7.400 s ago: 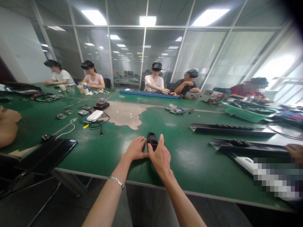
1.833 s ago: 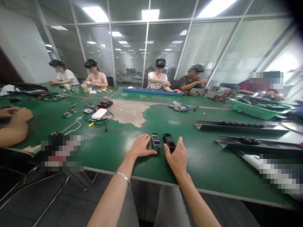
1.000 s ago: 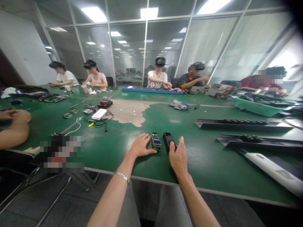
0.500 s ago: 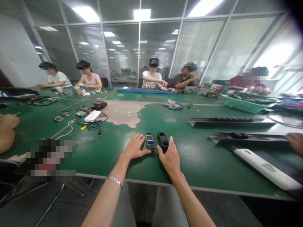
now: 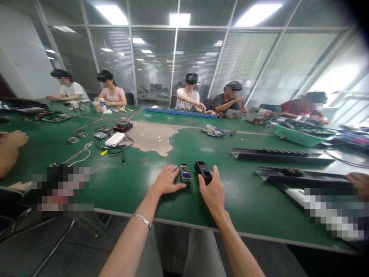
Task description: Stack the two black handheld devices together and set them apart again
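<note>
A small green circuit board with a little blue-tinted screen lies on the table in front of me. My left hand rests flat to its left with fingers spread, the thumb tip by the board's near end. Just right of the board is a black plastic case, rectangular with cut-out openings, set at a slant. Around the near right end of this case my right hand has its thumb on one side and its fingers on the other. Its inner fingers are partly hidden.
On the green table, a white box with black cables lies left. Gloves, long black channels and a green basket are right. Several people sit across; other people's hands show at both sides.
The black case has shifted slightly right with my right hand and turned a little, widening its gap from the circuit board. My left hand stays beside the board. The view has moved slightly.
</note>
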The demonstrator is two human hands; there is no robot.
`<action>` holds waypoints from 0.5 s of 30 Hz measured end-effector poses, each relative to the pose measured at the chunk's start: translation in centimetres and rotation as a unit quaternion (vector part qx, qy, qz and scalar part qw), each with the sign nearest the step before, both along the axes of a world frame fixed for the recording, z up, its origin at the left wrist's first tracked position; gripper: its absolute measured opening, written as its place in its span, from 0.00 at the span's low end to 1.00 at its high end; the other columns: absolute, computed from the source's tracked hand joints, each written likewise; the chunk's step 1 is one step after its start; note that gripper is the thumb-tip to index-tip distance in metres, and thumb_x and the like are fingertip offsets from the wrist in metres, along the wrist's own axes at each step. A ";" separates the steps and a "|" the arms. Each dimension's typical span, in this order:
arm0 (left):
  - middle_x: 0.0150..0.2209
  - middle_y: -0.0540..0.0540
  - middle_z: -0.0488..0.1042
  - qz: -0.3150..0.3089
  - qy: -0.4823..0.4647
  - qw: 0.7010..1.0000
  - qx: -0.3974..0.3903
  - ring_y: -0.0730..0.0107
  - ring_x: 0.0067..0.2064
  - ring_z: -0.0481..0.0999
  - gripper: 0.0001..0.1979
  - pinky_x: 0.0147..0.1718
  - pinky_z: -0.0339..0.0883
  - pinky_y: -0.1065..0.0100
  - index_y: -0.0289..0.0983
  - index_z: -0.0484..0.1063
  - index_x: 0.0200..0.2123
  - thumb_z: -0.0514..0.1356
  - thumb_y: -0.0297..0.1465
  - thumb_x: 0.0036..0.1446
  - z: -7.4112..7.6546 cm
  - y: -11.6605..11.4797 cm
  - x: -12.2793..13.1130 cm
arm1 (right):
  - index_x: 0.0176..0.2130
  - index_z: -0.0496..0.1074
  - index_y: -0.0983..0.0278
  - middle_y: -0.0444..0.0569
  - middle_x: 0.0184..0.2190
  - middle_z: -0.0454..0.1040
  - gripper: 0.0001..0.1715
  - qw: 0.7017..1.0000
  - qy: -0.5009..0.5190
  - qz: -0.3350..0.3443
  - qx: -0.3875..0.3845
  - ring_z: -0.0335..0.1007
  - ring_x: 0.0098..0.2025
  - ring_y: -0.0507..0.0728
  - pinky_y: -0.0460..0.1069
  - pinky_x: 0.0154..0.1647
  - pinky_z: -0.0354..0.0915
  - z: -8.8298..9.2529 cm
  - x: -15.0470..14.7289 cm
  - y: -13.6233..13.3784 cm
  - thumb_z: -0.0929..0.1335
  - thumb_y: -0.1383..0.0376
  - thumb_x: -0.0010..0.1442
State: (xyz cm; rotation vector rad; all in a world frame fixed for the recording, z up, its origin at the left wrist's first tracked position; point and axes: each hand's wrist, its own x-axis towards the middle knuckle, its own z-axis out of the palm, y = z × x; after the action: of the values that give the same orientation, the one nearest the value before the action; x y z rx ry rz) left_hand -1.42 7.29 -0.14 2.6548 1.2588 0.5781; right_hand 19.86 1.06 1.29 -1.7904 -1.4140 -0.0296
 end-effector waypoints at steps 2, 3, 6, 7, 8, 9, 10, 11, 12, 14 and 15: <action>0.69 0.36 0.61 0.001 0.003 1.000 0.000 0.46 0.70 0.57 0.45 0.68 0.48 0.48 0.36 0.62 0.67 0.53 0.63 0.60 -0.2 0.1 0.0 | 0.71 0.48 0.72 0.66 0.57 0.74 0.47 1.000 0.003 0.001 0.006 0.73 0.54 0.70 0.61 0.54 0.67 0.5 -0.2 -0.1 0.64 0.50 0.64; 0.69 0.36 0.61 0.001 0.005 1.000 0.000 0.45 0.70 0.57 0.44 0.68 0.48 0.48 0.36 0.62 0.67 0.54 0.63 0.59 -0.3 0.1 0.0 | 0.71 0.48 0.72 0.66 0.57 0.73 0.47 1.000 0.004 0.002 0.009 0.73 0.54 0.70 0.62 0.53 0.67 0.8 -0.4 -0.1 0.64 0.50 0.64; 0.68 0.37 0.62 -0.003 0.004 1.000 0.005 0.45 0.70 0.58 0.43 0.68 0.48 0.48 0.36 0.62 0.66 0.55 0.62 0.59 -0.4 0.2 -0.1 | 0.71 0.49 0.71 0.66 0.57 0.74 0.47 1.000 0.007 0.005 0.016 0.74 0.54 0.70 0.62 0.53 0.67 1.3 -1.0 -0.3 0.64 0.50 0.64; 0.68 0.37 0.62 -0.004 0.003 1.000 0.007 0.45 0.69 0.58 0.43 0.68 0.48 0.48 0.37 0.63 0.66 0.55 0.62 0.59 -0.4 0.2 -0.1 | 0.71 0.49 0.71 0.65 0.56 0.74 0.47 1.000 0.009 0.007 0.017 0.74 0.54 0.70 0.62 0.53 0.67 1.5 -1.3 -0.4 0.64 0.50 0.64; 0.68 0.37 0.63 -0.003 0.002 1.000 0.007 0.45 0.69 0.58 0.43 0.68 0.49 0.47 0.37 0.63 0.66 0.55 0.62 0.59 -0.4 0.2 -0.1 | 0.71 0.49 0.70 0.65 0.56 0.74 0.47 1.000 0.009 0.009 0.018 0.74 0.54 0.69 0.62 0.53 0.67 1.7 -1.6 -0.4 0.64 0.50 0.64; 0.68 0.37 0.63 -0.002 0.000 1.000 0.008 0.45 0.69 0.58 0.43 0.68 0.49 0.47 0.37 0.63 0.66 0.55 0.62 0.59 -0.4 0.1 -0.1 | 0.71 0.49 0.70 0.64 0.56 0.75 0.47 1.000 0.010 0.010 0.018 0.74 0.54 0.69 0.62 0.53 0.67 1.8 -1.9 -0.4 0.64 0.50 0.64; 0.68 0.37 0.62 -0.001 -0.001 1.000 0.008 0.45 0.69 0.58 0.43 0.68 0.49 0.47 0.37 0.62 0.66 0.55 0.62 0.59 -0.4 0.1 -0.1 | 0.71 0.48 0.70 0.64 0.55 0.75 0.47 1.000 0.010 0.012 0.018 0.74 0.53 0.70 0.62 0.53 0.67 1.9 -2.2 -0.4 0.64 0.50 0.64; 0.68 0.37 0.62 0.000 -0.003 1.000 0.008 0.45 0.69 0.58 0.43 0.68 0.49 0.47 0.38 0.62 0.66 0.55 0.62 0.59 -0.4 0.1 -0.1 | 0.71 0.48 0.70 0.64 0.55 0.75 0.48 1.000 0.009 0.015 0.017 0.75 0.53 0.70 0.61 0.53 0.67 2.0 -2.5 -0.4 0.64 0.50 0.64; 0.68 0.36 0.62 0.002 -0.005 1.000 0.009 0.45 0.69 0.58 0.43 0.68 0.49 0.46 0.38 0.62 0.66 0.55 0.62 0.59 -0.4 0.1 -0.1 | 0.72 0.48 0.70 0.64 0.55 0.75 0.48 1.000 0.008 0.019 0.016 0.75 0.53 0.70 0.61 0.52 0.67 2.1 -2.8 -0.4 0.64 0.50 0.64; 0.68 0.36 0.62 0.003 -0.005 1.000 0.009 0.45 0.69 0.58 0.43 0.67 0.49 0.46 0.38 0.63 0.65 0.55 0.62 0.59 -0.5 0.1 -0.1 | 0.72 0.48 0.70 0.63 0.54 0.76 0.48 0.999 0.007 0.027 0.015 0.75 0.52 0.70 0.61 0.51 0.68 2.4 -3.4 -0.2 0.64 0.50 0.64; 0.68 0.37 0.62 0.003 -0.004 1.000 0.009 0.45 0.69 0.58 0.42 0.67 0.49 0.46 0.38 0.63 0.65 0.55 0.62 0.59 -0.5 0.1 -0.1 | 0.72 0.48 0.70 0.63 0.54 0.76 0.48 0.999 0.006 0.031 0.014 0.75 0.52 0.70 0.61 0.51 0.68 2.5 -3.7 -0.1 0.64 0.50 0.64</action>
State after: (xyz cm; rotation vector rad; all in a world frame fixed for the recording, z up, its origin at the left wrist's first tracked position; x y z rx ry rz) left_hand -1.52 7.43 -0.66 2.6602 1.2666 0.6033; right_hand 16.15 0.93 3.77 -1.7200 -1.4527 -0.0067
